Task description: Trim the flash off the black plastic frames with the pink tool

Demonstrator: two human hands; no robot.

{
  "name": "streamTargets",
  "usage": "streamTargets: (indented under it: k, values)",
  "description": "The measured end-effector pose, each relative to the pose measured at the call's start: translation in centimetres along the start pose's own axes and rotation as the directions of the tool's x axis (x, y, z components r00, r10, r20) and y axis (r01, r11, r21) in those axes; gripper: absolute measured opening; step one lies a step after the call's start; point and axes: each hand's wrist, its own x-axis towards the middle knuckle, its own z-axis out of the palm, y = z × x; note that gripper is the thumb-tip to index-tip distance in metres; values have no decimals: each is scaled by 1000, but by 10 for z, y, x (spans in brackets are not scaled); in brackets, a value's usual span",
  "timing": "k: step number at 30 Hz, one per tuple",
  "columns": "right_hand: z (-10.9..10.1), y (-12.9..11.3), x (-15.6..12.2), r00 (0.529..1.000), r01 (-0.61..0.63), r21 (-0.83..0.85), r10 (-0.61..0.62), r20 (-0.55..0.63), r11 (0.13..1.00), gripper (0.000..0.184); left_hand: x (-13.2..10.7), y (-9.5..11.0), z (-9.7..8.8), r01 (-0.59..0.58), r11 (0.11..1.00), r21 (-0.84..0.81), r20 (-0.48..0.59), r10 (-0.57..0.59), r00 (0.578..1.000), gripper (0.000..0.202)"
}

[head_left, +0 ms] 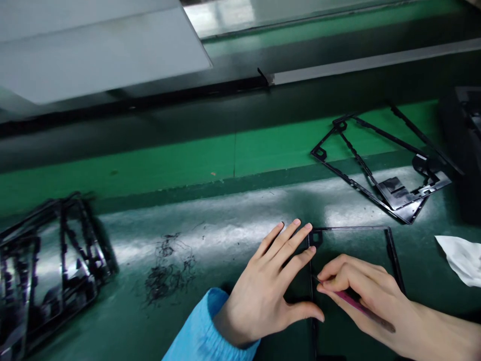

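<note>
A thin black plastic frame (391,240) lies flat on the green work surface (225,235) in front of me. My left hand (274,286) rests flat on the frame's left edge, fingers stretched out and close together, in a light blue sleeve. My right hand (361,291) is closed in a pinch on a slim pink-handled tool (353,302). The tool's tip touches the frame's left bar just right of my left hand's fingers.
A pile of dark shavings (169,265) lies left of my hands. A stack of black frames (48,260) sits at the far left. Another black frame (383,165) lies at the back right, and a white cloth (460,255) at the right edge.
</note>
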Motion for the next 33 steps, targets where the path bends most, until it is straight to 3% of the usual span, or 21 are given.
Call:
streamTargets:
  k: [16,22,33]
  values:
    - [1,2,-5,997,-81,77,81,-3,994,17,1,0,-2,6,1000,7,-10,-6,1000,81]
    - [-4,2,-9,992,-102,60,98,75,993,25,2,2,-3,-6,999,32,-11,7,1000,83]
    - [-11,-9,4,999,-27,33,26,43,999,28,2,2,-3,-3,999,44,-16,4,1000,81]
